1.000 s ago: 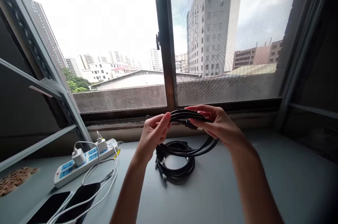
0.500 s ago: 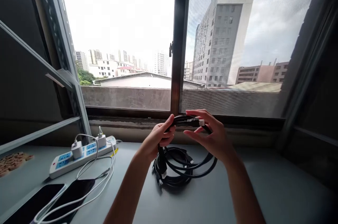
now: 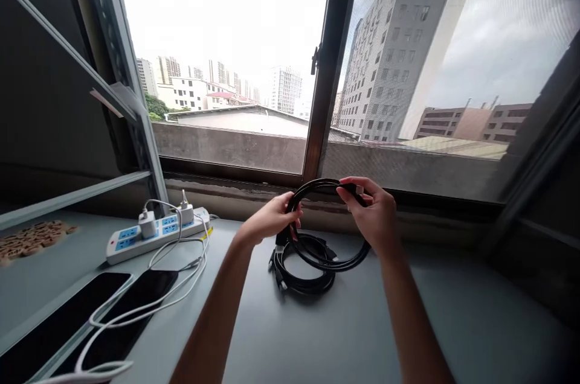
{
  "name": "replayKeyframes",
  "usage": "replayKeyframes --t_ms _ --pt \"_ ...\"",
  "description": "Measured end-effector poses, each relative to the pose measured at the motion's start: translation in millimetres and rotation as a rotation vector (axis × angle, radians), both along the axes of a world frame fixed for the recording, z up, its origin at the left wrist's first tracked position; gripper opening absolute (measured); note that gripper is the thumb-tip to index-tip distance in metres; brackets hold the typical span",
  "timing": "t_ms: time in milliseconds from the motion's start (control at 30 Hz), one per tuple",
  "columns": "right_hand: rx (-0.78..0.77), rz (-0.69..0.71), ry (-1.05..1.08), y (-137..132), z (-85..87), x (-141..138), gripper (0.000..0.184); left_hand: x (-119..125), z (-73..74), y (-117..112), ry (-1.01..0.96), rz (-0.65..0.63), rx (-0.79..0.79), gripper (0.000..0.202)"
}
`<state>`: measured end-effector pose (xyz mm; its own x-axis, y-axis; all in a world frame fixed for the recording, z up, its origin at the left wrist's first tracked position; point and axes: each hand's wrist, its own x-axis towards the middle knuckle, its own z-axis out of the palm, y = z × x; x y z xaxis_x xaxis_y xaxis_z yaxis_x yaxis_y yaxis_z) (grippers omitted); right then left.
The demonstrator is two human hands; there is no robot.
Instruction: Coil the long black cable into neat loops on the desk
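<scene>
A coil of black cable (image 3: 333, 262) is held upright above the grey desk (image 3: 317, 336), in front of the window. My left hand (image 3: 272, 221) pinches the left side of the loop. My right hand (image 3: 374, 215) grips the top right of the same loop, fingers curled over it. Below the raised loop, more coiled black cable (image 3: 301, 278) lies on the desk, joined to the held part.
A white power strip (image 3: 156, 233) with chargers plugged in sits at the left, and white cords (image 3: 149, 305) run over two dark phones (image 3: 90, 323). A metal shelf frame (image 3: 122, 70) stands at far left. The window sill (image 3: 408, 203) runs behind.
The view has shifted so the desk items sit further right. My hands have raised the loop slightly and my right hand now closes over its top instead of holding the plug end out.
</scene>
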<state>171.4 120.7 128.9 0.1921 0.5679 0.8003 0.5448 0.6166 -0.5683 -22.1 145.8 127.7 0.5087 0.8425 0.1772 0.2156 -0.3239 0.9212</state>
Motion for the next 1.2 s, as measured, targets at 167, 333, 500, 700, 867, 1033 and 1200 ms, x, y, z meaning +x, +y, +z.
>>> replayKeyframes --t_ms 167,333,500,700,867,1033,1200 --pt "-0.345 0.051 -0.183 19 -20.6 17 0.028 4 -12.9 16 0.316 0.365 0.189 0.034" --pt "-0.72 0.017 -0.425 41 -46.9 25 0.04 10 -34.1 36 0.571 0.398 0.132 0.032" --pt "-0.991 -0.134 -0.535 58 -74.4 10 0.039 27 -68.9 48 0.848 0.338 -0.007 0.023" --pt "-1.076 -0.201 -0.605 68 -85.9 4 0.04 41 -81.3 48 0.994 0.411 -0.008 0.028" --pt "-1.09 -0.207 -0.632 63 -81.9 8 0.031 41 -70.9 44 0.983 0.471 0.066 0.027" --pt "-1.014 -0.288 -0.633 45 -50.9 14 0.032 50 -38.3 11 0.816 0.508 0.268 0.031" --pt "-0.436 -0.353 -0.379 -27 3.0 25 0.028 58 -0.6 -60 0.402 0.42 0.642 0.026"
